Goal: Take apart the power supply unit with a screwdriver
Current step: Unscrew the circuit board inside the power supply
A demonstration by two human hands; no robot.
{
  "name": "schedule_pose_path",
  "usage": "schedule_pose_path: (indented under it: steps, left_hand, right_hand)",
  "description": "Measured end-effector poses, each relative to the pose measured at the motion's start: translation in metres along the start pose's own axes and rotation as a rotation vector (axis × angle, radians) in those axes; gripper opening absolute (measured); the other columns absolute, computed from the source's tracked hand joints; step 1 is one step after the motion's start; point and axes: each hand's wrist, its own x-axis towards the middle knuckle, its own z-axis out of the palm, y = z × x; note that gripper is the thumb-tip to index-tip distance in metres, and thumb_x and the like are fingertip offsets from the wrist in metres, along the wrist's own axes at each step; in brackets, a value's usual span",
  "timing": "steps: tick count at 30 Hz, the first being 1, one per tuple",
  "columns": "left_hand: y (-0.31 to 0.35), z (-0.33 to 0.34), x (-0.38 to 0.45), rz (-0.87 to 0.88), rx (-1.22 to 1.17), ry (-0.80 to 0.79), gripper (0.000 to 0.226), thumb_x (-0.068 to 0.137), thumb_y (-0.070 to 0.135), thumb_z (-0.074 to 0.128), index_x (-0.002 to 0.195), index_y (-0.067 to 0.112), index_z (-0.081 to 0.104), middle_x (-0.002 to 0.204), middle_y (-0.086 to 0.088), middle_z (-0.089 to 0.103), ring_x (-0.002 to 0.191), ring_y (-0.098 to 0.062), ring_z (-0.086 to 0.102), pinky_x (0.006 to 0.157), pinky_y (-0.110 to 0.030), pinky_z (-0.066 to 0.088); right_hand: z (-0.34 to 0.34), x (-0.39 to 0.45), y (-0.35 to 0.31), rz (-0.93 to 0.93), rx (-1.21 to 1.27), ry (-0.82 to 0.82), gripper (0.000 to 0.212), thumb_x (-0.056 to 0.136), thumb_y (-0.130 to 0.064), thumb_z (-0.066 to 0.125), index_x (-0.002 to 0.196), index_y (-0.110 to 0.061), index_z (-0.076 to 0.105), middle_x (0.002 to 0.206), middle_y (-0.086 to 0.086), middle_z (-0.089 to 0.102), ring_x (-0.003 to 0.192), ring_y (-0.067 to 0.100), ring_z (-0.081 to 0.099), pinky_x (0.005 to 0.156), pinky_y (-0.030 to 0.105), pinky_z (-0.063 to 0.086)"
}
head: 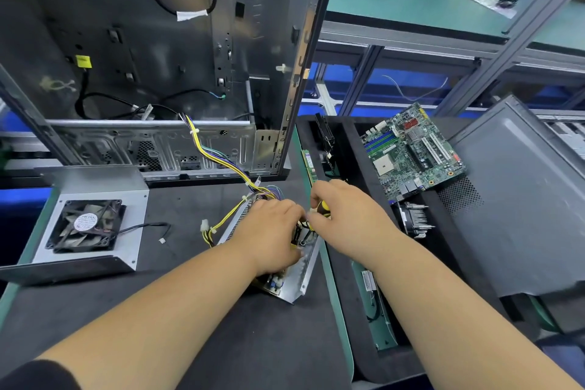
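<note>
My left hand (272, 233) holds the power supply (294, 275) down in the middle of the frame, on the desk (196, 310). My right hand (343, 215) grips the screwdriver (321, 210), tip inside it. The fan (87, 225) sits at the left.

Two bare hands work at the centre of a dark mat: one left hand (272, 231) and one right hand (345, 215). There is one screwdriver (321, 210) with a yellow and black handle, and one opened power supply (294, 275) with one bundle of coloured wires (218, 155). One empty computer case (164, 57) stands behind. One metal cover (95, 187) holds one fan (87, 225). To the right lie one green circuit board (411, 149), one finned cooler (414, 220) and one grey side panel (519, 199).
</note>
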Motion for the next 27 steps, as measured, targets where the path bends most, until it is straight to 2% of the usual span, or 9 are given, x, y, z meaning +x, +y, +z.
schedule_pose_path:
  steps: [2,5,7,11,14,17,21,27]
  left_hand:
    - [0.0001,0.0,-0.0001,0.0,0.01,-0.006,0.062,0.079,0.056,0.061,0.132,0.028,0.045,0.126,0.01,0.049,0.119,-0.018,0.044,0.104,-0.034,0.029]
    - [0.0002,-0.0004,-0.0007,0.004,0.0,0.004,0.058,0.079,0.055,0.062,0.127,0.028,0.045,0.123,0.009,0.048,0.117,-0.019,0.044,0.101,-0.033,0.027]
    - [0.0002,-0.0007,-0.001,0.01,0.003,0.01,0.054,0.078,0.054,0.063,0.123,0.029,0.045,0.122,0.009,0.048,0.116,-0.019,0.044,0.101,-0.033,0.026]
    - [0.0003,-0.0006,-0.0007,0.006,0.007,0.004,0.057,0.078,0.055,0.063,0.126,0.03,0.045,0.125,0.01,0.049,0.118,-0.018,0.045,0.103,-0.034,0.027]
    - [0.0004,-0.0008,-0.0006,0.004,0.008,0.0,0.056,0.078,0.054,0.063,0.125,0.03,0.045,0.124,0.01,0.049,0.116,-0.018,0.045,0.103,-0.034,0.028]
    - [0.001,-0.0012,-0.0011,0.001,0.019,0.001,0.056,0.078,0.053,0.063,0.125,0.027,0.045,0.121,0.008,0.048,0.115,-0.019,0.044,0.102,-0.034,0.028]
    - [0.0019,-0.0008,-0.0019,0.002,0.021,0.016,0.054,0.08,0.053,0.063,0.124,0.029,0.043,0.122,0.009,0.047,0.115,-0.018,0.043,0.1,-0.032,0.024]
    - [0.0019,-0.0013,-0.0017,-0.001,0.017,0.007,0.055,0.08,0.052,0.062,0.126,0.03,0.043,0.126,0.01,0.047,0.119,-0.017,0.043,0.104,-0.033,0.024]
  right_hand:
    - [0.0,0.0,-0.001,-0.004,-0.122,0.036,0.029,0.094,-0.053,0.049,0.087,-0.025,0.049,0.077,-0.005,0.057,0.076,0.02,0.053,0.056,0.032,0.03]
    - [0.0003,0.0019,-0.0009,0.014,-0.061,-0.013,0.018,0.097,-0.039,0.051,0.094,-0.022,0.046,0.069,-0.004,0.05,0.07,0.023,0.051,0.053,0.034,0.029]
    - [-0.0013,0.0024,-0.001,0.024,0.02,-0.027,0.016,0.092,-0.029,0.058,0.098,-0.022,0.045,0.074,-0.006,0.049,0.068,0.019,0.048,0.052,0.031,0.028]
    - [-0.0041,0.0023,0.0004,-0.017,0.012,-0.015,0.02,0.081,-0.021,0.063,0.094,-0.023,0.049,0.093,-0.006,0.048,0.081,0.018,0.046,0.056,0.024,0.026]
    - [-0.0024,0.002,0.0004,-0.04,-0.066,0.003,0.016,0.084,-0.031,0.061,0.09,-0.022,0.049,0.09,-0.004,0.049,0.08,0.021,0.049,0.061,0.031,0.029]
    - [-0.002,0.0029,0.0009,-0.06,-0.184,0.053,0.022,0.094,-0.042,0.051,0.09,-0.022,0.046,0.083,-0.005,0.055,0.077,0.023,0.052,0.06,0.034,0.029]
    - [-0.0029,0.0053,0.001,-0.037,-0.138,0.02,0.015,0.096,-0.034,0.051,0.091,-0.023,0.042,0.079,-0.007,0.048,0.073,0.022,0.047,0.054,0.033,0.024]
    - [-0.0029,0.0042,-0.0012,-0.019,-0.037,-0.05,0.014,0.089,-0.024,0.058,0.094,-0.023,0.045,0.094,-0.003,0.053,0.085,0.022,0.05,0.064,0.032,0.033]
